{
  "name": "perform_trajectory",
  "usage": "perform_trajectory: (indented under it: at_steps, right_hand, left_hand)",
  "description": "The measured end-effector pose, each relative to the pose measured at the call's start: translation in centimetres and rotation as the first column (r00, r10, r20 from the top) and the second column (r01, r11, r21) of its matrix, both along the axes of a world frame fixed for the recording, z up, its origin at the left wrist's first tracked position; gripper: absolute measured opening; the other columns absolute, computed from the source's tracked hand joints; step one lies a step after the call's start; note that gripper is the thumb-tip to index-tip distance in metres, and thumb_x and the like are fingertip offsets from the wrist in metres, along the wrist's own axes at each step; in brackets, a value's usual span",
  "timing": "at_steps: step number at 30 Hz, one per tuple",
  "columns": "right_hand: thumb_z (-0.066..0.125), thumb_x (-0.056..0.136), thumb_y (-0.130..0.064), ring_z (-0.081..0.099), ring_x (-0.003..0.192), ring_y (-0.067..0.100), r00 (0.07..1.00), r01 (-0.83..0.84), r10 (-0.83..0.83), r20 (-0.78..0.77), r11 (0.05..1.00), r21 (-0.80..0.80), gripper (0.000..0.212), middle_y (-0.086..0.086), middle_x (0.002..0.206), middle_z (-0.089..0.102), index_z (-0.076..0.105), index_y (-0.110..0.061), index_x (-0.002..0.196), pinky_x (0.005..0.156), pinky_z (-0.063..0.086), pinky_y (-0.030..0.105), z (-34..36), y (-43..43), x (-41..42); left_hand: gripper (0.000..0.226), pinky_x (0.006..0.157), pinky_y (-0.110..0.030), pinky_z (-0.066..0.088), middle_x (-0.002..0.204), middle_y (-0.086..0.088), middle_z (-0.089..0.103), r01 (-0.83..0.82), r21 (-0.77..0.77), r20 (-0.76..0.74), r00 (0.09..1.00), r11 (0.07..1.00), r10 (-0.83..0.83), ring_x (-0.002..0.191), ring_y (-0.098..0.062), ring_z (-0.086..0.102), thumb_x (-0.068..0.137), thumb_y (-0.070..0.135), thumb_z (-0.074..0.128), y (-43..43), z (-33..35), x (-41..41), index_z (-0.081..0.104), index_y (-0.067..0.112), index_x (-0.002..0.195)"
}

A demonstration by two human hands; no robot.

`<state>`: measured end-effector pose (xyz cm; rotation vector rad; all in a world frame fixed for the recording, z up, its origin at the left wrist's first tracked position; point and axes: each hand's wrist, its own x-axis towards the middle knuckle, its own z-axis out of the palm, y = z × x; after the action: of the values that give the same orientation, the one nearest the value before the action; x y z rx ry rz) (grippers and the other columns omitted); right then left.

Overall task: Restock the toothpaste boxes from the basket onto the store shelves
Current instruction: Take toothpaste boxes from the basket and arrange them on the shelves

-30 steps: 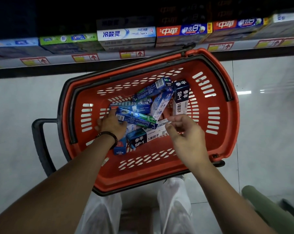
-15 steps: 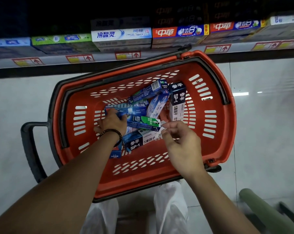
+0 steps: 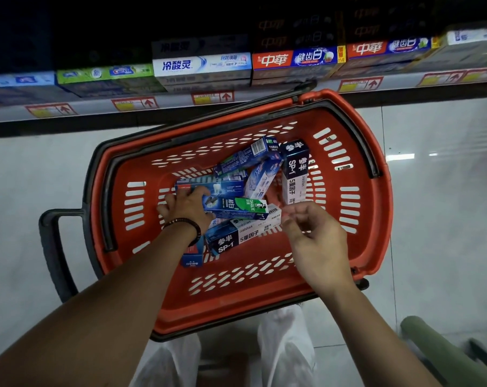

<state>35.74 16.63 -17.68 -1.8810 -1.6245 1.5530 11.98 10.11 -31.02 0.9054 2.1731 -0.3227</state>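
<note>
My left hand (image 3: 186, 203) is down on the heap of toothpaste boxes (image 3: 250, 191) in the red basket (image 3: 382, 219). Its fingers are curled over the left end of the blue-and-green Darlie box (image 3: 236, 208). I cannot tell whether I truly grip that box or only rest on it. A dark beaded bracelet (image 3: 187, 223) sits on that wrist.

My right hand (image 3: 317, 238) hovers over the basket's right half. Its fingers are loosely bent, with thumb and fingertips close together, and it holds nothing. They are just beside the end of the white SP-1 box (image 3: 245, 234) that lies flat at the front of the heap.

A second SP-1 box (image 3: 295, 174) stands tilted at the far right of the pile. Beside it a pale blue box (image 3: 261, 180) and a darker blue box (image 3: 247, 157) lie crossed. A small blue box (image 3: 193, 255) pokes out under my left wrist.

The basket sits on the pale tiled floor (image 3: 41, 177) in front of my white trouser legs (image 3: 284, 353). One black carry handle (image 3: 359, 146) lies folded along its rim.

Beyond it runs the shelf (image 3: 264, 92), edged with price tags (image 3: 213, 97). Rows of boxed toothpaste stand on it, among them a white-and-blue 冷酸灵 box (image 3: 203, 64) and red-and-blue 中華 boxes (image 3: 298, 58).
</note>
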Motion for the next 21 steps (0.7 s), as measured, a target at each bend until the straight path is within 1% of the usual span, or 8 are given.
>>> perform_trajectory:
  at_steps: [4, 8, 10, 13, 14, 17, 20, 21]
  right_hand:
    - [0.067, 0.102, -0.017, 0.069, 0.088, -0.003, 1.000, -0.009, 0.009, 0.005, 1.000, 0.002, 0.013, -0.024, 0.088, 0.074, 0.073, -0.028, 0.106, 0.071, 0.048, 0.007, 0.7, 0.1, 0.0]
    - [0.069, 0.101, -0.016, 0.068, 0.089, -0.005, 1.000, 0.010, -0.010, 0.007, 1.000, 0.005, 0.014, -0.021, 0.089, 0.074, 0.073, -0.028, 0.106, 0.070, 0.047, 0.005, 1.8, 0.2, 0.1]
    - [0.068, 0.102, -0.016, 0.068, 0.089, -0.005, 1.000, 0.012, -0.012, 0.013, 1.000, -0.002, 0.016, -0.019, 0.089, 0.074, 0.073, -0.029, 0.107, 0.069, 0.050, 0.007, 2.5, 0.3, 0.0]
    - [0.068, 0.102, -0.018, 0.069, 0.091, -0.004, 1.000, 0.020, -0.020, 0.016, 1.000, -0.004, 0.015, -0.023, 0.091, 0.074, 0.072, -0.032, 0.106, 0.073, 0.053, 0.014, 3.8, 0.4, -0.2]
    - [0.069, 0.102, -0.019, 0.069, 0.091, -0.004, 1.000, 0.027, -0.027, 0.014, 1.000, -0.004, 0.014, -0.024, 0.091, 0.074, 0.072, -0.032, 0.106, 0.072, 0.054, 0.014, 4.4, 0.5, -0.2]
    - [0.068, 0.103, -0.021, 0.072, 0.091, 0.001, 0.998, 0.068, -0.068, 0.007, 0.998, -0.018, 0.010, -0.018, 0.091, 0.075, 0.070, -0.031, 0.106, 0.063, 0.057, 0.015, 6.2, 0.7, -0.3]
    - [0.068, 0.103, -0.019, 0.073, 0.092, 0.006, 0.993, 0.119, -0.119, -0.008, 0.993, -0.008, 0.009, -0.013, 0.094, 0.075, 0.070, -0.026, 0.107, 0.061, 0.060, 0.020, 8.7, 1.3, -0.4]
    - [0.069, 0.103, -0.018, 0.073, 0.092, 0.006, 0.992, 0.126, -0.126, -0.011, 0.992, -0.002, 0.008, -0.013, 0.094, 0.075, 0.069, -0.026, 0.106, 0.060, 0.059, 0.019, 9.5, 1.5, -0.4]
  left_hand:
    - [0.049, 0.103, -0.049, 0.030, 0.137, 0.007, 0.055, 0.070, 0.027, -0.014, 0.997, 0.997, -0.069, 0.132, -0.026, 0.044, 0.084, 0.047, 0.083, 0.1, 1.7, -0.2, 0.053, 0.046, 0.122]
    - [0.051, 0.101, -0.046, 0.030, 0.133, 0.011, 0.058, 0.101, 0.094, -0.058, 0.994, 0.990, -0.095, 0.126, -0.022, 0.051, 0.080, 0.048, 0.086, -1.3, 4.1, -0.3, 0.055, 0.047, 0.120]
    - [0.049, 0.098, -0.045, 0.029, 0.126, 0.014, 0.058, 0.084, 0.127, -0.057, 0.995, 0.988, -0.077, 0.122, -0.021, 0.053, 0.079, 0.048, 0.087, -2.1, 5.5, -0.4, 0.057, 0.047, 0.119]
    - [0.050, 0.094, -0.045, 0.028, 0.121, 0.016, 0.057, 0.029, 0.178, -0.038, 0.999, 0.984, -0.023, 0.118, -0.022, 0.054, 0.077, 0.049, 0.088, -2.7, 8.1, -0.2, 0.059, 0.047, 0.117]
    - [0.049, 0.092, -0.044, 0.027, 0.119, 0.017, 0.057, 0.005, 0.200, -0.023, 1.000, 0.980, 0.000, 0.117, -0.022, 0.055, 0.077, 0.050, 0.087, -2.7, 9.2, 0.0, 0.058, 0.048, 0.117]
    - [0.048, 0.088, -0.042, 0.024, 0.116, 0.019, 0.054, -0.032, 0.272, 0.018, 0.999, 0.962, 0.028, 0.110, -0.019, 0.057, 0.079, 0.051, 0.085, -2.8, 12.5, 0.5, 0.056, 0.049, 0.117]
    - [0.049, 0.086, -0.039, 0.022, 0.115, 0.020, 0.052, -0.036, 0.354, 0.033, 0.999, 0.935, 0.027, 0.107, -0.015, 0.057, 0.080, 0.047, 0.087, -2.5, 16.6, 0.9, 0.057, 0.049, 0.118]
    - [0.050, 0.085, -0.038, 0.020, 0.114, 0.021, 0.051, -0.048, 0.381, 0.044, 0.998, 0.923, 0.034, 0.106, -0.013, 0.056, 0.079, 0.046, 0.088, -2.3, 18.0, 1.0, 0.057, 0.049, 0.119]
